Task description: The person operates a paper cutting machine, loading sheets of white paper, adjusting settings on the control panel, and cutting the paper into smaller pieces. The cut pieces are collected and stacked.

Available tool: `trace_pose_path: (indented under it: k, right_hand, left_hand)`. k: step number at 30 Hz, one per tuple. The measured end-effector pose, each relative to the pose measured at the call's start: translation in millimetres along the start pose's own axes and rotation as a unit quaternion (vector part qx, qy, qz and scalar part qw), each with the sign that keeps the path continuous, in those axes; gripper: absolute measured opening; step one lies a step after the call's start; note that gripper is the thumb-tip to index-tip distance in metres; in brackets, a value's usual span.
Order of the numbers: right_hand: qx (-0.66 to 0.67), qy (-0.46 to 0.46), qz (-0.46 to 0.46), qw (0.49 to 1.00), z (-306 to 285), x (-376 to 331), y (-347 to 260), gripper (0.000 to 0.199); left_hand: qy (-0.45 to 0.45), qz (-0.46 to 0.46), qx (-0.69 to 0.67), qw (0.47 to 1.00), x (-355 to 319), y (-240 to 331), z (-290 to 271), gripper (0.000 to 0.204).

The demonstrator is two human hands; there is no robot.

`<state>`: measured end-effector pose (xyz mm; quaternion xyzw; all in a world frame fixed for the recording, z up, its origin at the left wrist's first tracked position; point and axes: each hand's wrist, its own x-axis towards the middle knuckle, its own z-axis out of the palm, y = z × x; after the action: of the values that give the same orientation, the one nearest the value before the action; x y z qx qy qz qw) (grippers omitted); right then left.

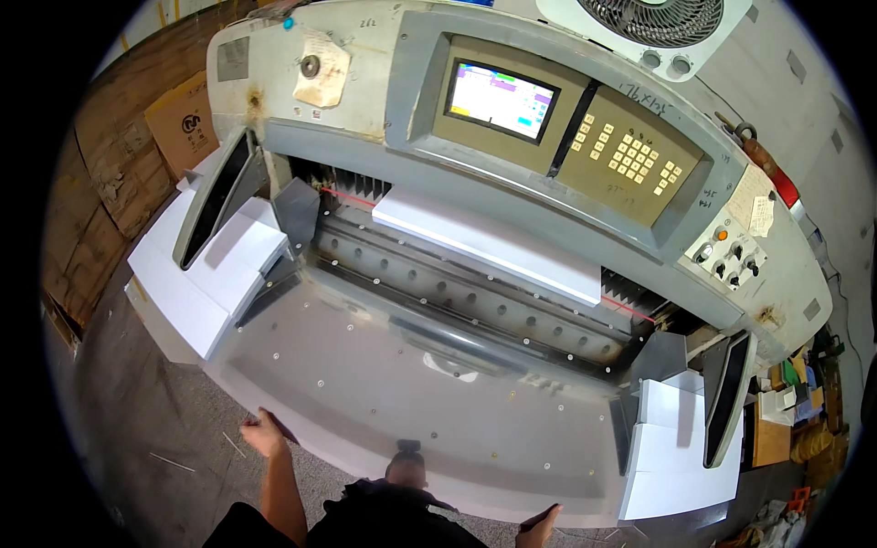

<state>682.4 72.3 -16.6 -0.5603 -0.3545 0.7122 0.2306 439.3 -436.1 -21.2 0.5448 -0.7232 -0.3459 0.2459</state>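
Note:
I stand at a large grey paper cutting machine (352, 146) with a smooth worktable (365, 384). My left hand (263, 437) is at the table's front edge on the left, its fingers curled against the rim and partly hidden. At the front edge on the right is my right hand (539, 528), closed at the rim, with most of its fingers out of sight. Both hands are well away from the paper. A thick white paper stack (484, 245) lies across the back of the table, under the machine's front beam. A red light line runs along the machine's opening at both ends of this stack.
White paper piles lie on the left side table (215, 260) and the right side table (681, 457). Above the opening are a lit screen (501, 100), a keypad (630, 155) and control knobs (726, 256). A fan (653, 18) stands behind, and a cardboard box (183, 123) at left.

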Motion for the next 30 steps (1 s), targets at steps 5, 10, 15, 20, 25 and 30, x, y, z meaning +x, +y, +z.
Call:
trace_pose_path:
  k: [5, 10, 15, 20, 25, 30]
  right_hand:
    - [0.114, 0.066, -0.061, 0.989, 23.1, -19.6, -9.7, 0.054]
    - [0.014, 0.105, -0.01, 0.994, 19.6, -19.6, -11.8, 0.068]
    - [-0.006, 0.146, -0.032, 0.989, 4.7, -5.0, -3.2, 0.075]
    - [0.024, 0.144, -0.106, 0.983, 2.4, 3.5, 5.2, 0.078]
    - [-0.034, 0.149, -0.04, 0.987, -3.8, 6.4, 3.2, 0.078]
    - [0.005, 0.154, -0.074, 0.985, -6.4, 15.4, 8.0, 0.075]
  left_hand:
    - [-0.114, -0.189, -0.131, 0.967, -34.2, 5.5, 18.3, 0.075]
    - [-0.074, -0.16, 0.002, 0.984, -50.4, 22.4, 10.1, 0.075]
    - [-0.058, -0.054, 0.129, 0.988, -45.6, 20.2, 9.1, 0.07]
    - [-0.055, -0.056, 0.117, 0.99, -47.3, 16.8, 12.8, 0.068]
    - [-0.037, -0.031, 0.137, 0.989, -45.6, 15.2, 13.2, 0.068]
    - [-0.047, -0.047, 0.143, 0.988, -43.9, 11.2, 17.1, 0.069]
